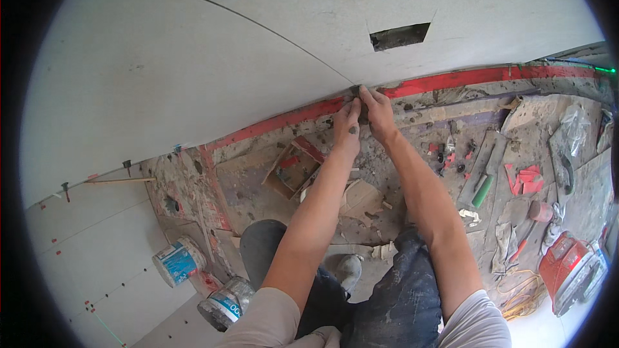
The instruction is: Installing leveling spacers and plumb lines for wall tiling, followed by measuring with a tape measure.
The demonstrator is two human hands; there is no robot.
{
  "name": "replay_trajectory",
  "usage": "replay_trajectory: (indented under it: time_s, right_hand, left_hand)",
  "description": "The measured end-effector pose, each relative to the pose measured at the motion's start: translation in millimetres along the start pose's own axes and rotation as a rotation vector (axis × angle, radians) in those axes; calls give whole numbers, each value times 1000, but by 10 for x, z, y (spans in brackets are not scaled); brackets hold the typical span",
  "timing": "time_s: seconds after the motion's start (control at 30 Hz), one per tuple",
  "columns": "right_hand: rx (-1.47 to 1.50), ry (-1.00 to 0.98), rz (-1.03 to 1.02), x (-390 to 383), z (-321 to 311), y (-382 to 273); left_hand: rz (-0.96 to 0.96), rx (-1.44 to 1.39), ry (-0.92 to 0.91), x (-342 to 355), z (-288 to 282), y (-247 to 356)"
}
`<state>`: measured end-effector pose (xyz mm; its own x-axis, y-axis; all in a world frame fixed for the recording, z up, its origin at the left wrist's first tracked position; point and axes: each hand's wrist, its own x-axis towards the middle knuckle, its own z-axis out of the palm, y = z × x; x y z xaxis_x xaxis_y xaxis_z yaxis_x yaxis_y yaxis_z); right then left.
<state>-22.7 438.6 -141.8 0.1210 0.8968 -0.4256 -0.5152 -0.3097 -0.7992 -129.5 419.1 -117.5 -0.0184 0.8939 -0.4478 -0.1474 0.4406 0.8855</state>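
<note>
Both my hands meet at the foot of the wall, where the dark joint [277, 40] between two large pale wall tiles [193, 71] comes down to a red strip [445, 82]. My left hand [347, 129] is closed, its thumb and fingers pinched together just below the joint's end. Beside it, touching or nearly so, my right hand [379, 113] is closed too, with fingertips against the tile's lower edge. A small dark piece shows between the fingertips, too covered to name.
A rectangular cut-out [400, 37] opens in the right tile. On the debris-strewn floor lie an open cardboard box [293, 167], a green-handled trowel [482, 190], a mallet [540, 211] and red scraps [529, 180]. Buckets stand at left [179, 261] and a red bucket [567, 264] at right.
</note>
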Motion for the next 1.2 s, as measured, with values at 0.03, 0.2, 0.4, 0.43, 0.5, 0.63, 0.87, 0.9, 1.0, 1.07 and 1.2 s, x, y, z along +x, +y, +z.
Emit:
replay_trajectory:
  time_s: [0.03,0.2,0.4,0.43,0.5,0.63,0.87,0.9,1.0,1.07,1.2]
  right_hand:
    - [4,0,-4,-39,-8,-32]
    - [-717,75,-308,-382,-31,-204]
    - [-734,120,-348,-374,40,-173]
    - [-735,122,-345,-374,36,-157]
    - [-684,152,-352,-368,141,-168]
    - [-666,176,-396,-368,122,-104]
    - [-711,151,-364,-323,114,-36]
    - [-744,150,-300,-331,61,-21]
    - [-561,163,-275,-331,27,-65]
    - [-688,165,-330,-231,-213,-26]
    - [-857,103,-438,-688,-229,-324]
  left_hand:
    - [24,109,18,10,-30,62]
    - [102,574,35,3,-99,610]
    - [41,624,-40,311,34,519]
    - [34,580,-14,316,58,481]
    - [30,561,13,374,-41,424]
    - [136,873,139,366,41,386]
    - [7,1216,325,311,246,495]
    - [55,1239,375,261,320,468]
    - [121,1157,313,228,377,480]
    - [3,1186,243,338,422,418]
    - [10,870,93,196,-204,586]
